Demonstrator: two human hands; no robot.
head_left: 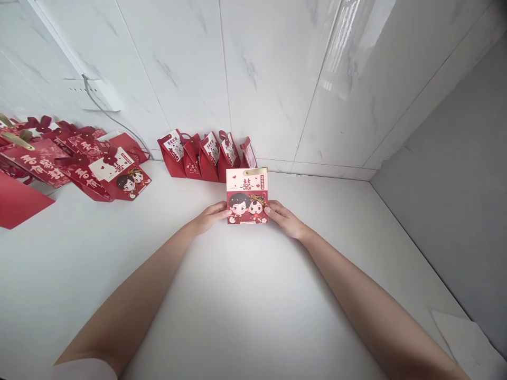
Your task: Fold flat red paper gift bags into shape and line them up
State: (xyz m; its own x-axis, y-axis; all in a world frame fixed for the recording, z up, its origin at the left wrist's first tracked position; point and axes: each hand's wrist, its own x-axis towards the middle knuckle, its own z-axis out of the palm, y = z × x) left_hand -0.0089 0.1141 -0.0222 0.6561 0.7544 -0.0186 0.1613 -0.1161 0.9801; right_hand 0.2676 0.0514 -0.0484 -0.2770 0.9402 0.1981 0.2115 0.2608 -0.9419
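A red and cream gift box with a cartoon couple printed on its front stands upright on the white table. Across its top edge lies a gold ribbon. My left hand grips the box's left side, thumb on the front. From the right, my right hand holds the opposite side in the same way. The fingers behind the box are hidden. Just beyond it, a row of several red gift boxes stands near the wall.
More red gift boxes are crowded together at the left. A grey cable runs from a wall socket down behind them. White marbled wall panels close off the back, and a grey surface borders the right.
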